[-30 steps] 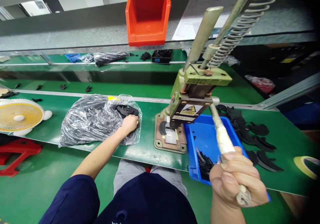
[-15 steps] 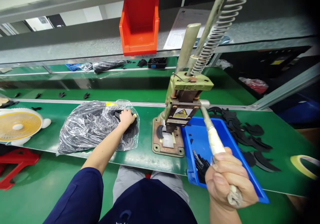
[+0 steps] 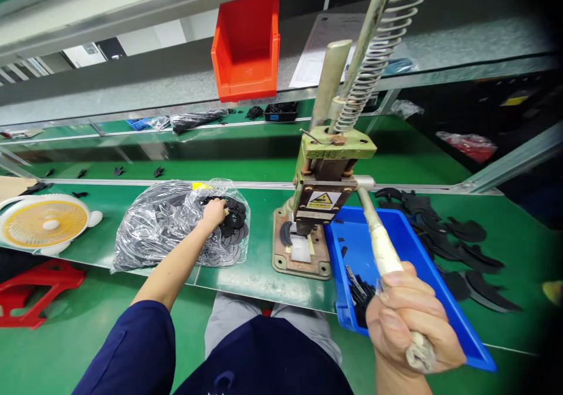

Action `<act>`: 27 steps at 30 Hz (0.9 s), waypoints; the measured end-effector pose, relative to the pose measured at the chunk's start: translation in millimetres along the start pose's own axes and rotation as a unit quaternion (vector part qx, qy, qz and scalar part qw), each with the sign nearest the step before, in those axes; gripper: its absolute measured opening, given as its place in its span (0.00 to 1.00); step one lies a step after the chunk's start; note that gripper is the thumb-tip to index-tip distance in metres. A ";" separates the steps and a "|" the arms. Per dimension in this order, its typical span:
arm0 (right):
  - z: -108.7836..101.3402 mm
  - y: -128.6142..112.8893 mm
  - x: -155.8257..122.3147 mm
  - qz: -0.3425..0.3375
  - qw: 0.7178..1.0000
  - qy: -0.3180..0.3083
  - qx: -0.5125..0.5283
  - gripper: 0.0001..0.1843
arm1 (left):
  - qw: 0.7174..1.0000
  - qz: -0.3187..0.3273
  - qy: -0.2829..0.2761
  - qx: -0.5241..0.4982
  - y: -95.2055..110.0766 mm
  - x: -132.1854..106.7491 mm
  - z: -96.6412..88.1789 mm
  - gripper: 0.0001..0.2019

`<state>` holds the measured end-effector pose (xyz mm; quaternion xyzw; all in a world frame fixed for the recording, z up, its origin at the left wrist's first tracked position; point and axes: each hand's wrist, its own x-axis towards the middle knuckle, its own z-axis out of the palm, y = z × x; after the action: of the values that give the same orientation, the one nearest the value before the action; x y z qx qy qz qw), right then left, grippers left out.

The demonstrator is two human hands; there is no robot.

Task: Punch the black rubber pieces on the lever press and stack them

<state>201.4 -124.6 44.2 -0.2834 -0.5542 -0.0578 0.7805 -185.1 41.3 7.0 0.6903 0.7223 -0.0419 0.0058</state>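
Note:
My left hand [image 3: 214, 212] reaches into the mouth of a clear plastic bag [image 3: 152, 230] full of black curved plastic parts [image 3: 234, 219]. Its fingers are bent down among the parts, and their tips are hidden. My right hand [image 3: 416, 318] is wrapped round the taped lever handle [image 3: 387, 251] of a green hand press [image 3: 328, 189]. Under the press head, one black curved part [image 3: 285, 233] sits beside a pale block [image 3: 300, 248] on the base plate [image 3: 281, 263].
A blue bin [image 3: 398, 236] with small black pieces stands right of the press. Loose black curved parts [image 3: 466, 254] lie beyond it. A yellow-and-white fan [image 3: 50, 225] is at the left. An orange-red bin [image 3: 248, 43] sits on the shelf above.
My left hand has shifted slightly left within the bag's mouth, deeper among the parts. My right hand keeps its hold on the lever. The view has turned a little to the left.

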 end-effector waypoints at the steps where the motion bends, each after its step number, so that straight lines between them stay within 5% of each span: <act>1: -1.0 -0.1 -0.1 0.001 1.000 0.000 -0.002 0.11 | 1.000 -0.004 -0.001 -0.006 -1.0 0.2 -1.4 0.16; 10: 5.0 1.3 -0.6 -0.001 1.000 0.025 0.008 0.13 | 0.999 0.014 -0.019 -0.040 -20.5 -4.3 -27.3 0.07; 13: 6.9 0.1 0.2 -0.003 0.999 0.029 0.014 0.14 | 0.989 0.045 0.015 -0.140 -10.6 -12.0 -30.9 0.06; 15: 7.4 -1.7 0.6 0.005 0.999 0.038 0.014 0.15 | 0.951 0.039 0.011 -0.307 5.8 -19.4 -28.8 0.06; 19: 4.8 -4.6 0.8 0.007 1.000 0.011 0.012 0.14 | 0.775 -0.004 -0.099 -0.625 47.7 -37.5 -19.9 0.19; 21: 2.2 -4.9 0.7 0.004 1.000 -0.009 0.014 0.14 | 0.724 0.006 -0.121 -0.679 63.3 -45.4 -15.3 0.28; 24: -0.7 -4.7 0.3 0.010 1.000 -0.023 0.014 0.13 | 0.710 0.043 -0.112 -0.694 74.0 -52.6 -8.8 0.31; 27: -1.1 -4.3 -0.3 0.016 1.000 -0.020 0.011 0.12 | 0.726 0.060 -0.101 -0.678 74.4 -55.2 -3.5 0.24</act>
<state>200.5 -128.8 45.2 -0.2846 -0.5660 -0.0336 0.7730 -108.1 -10.3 10.2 0.5363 0.5108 0.3897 0.5474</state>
